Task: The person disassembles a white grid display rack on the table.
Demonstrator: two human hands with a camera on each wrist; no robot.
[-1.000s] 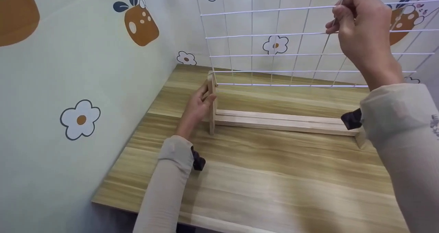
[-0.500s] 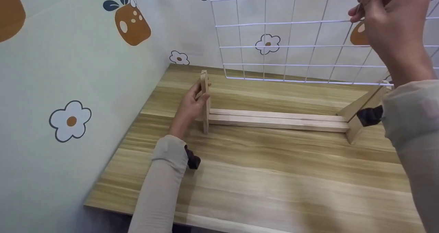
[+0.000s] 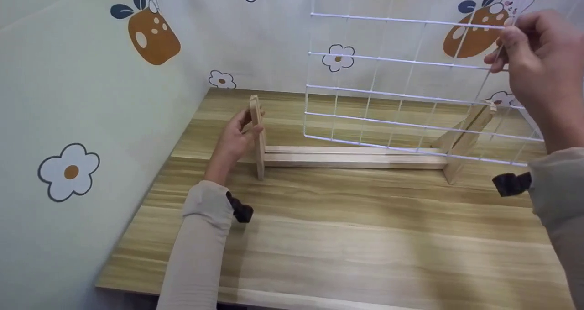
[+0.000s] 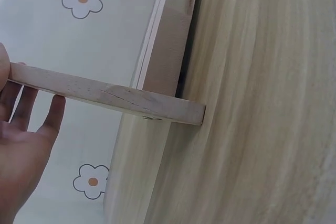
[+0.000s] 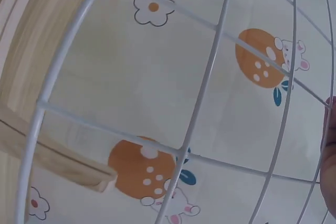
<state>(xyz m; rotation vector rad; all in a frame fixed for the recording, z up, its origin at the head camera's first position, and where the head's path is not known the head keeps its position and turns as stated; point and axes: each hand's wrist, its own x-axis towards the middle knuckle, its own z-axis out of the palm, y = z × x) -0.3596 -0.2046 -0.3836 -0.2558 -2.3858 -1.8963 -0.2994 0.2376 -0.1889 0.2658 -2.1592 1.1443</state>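
Wire grid: You hold the white wire grid aloft at a slant over a wooden stand, its lower edge sloping down toward your right.
Danger at the corner: The free lower-left corner has no hand on it; a turn of your right wrist could swing it into the stand or the wall covering.
Danger at the right upright: Wires cross in front of the right upright in the head view, so a sideways pull might snag them; whether they touch cannot be told.
Danger at the stand: Only one end is steadied, and a knock from the grid could skew it on the wood-grain tabletop.
Right hand: Your right hand pinches a wire between thumb and fingers; most of the visible mesh spreads to the left of that grip and below it.
Left hand: Your left hand grips the left upright, thumb on the near side, fingers reaching around behind.
Crossbar: The pale crossbar runs between the uprights, to the right of your left hand and lower than your right.
Gap: The grid's near corner stands apart from the left upright.
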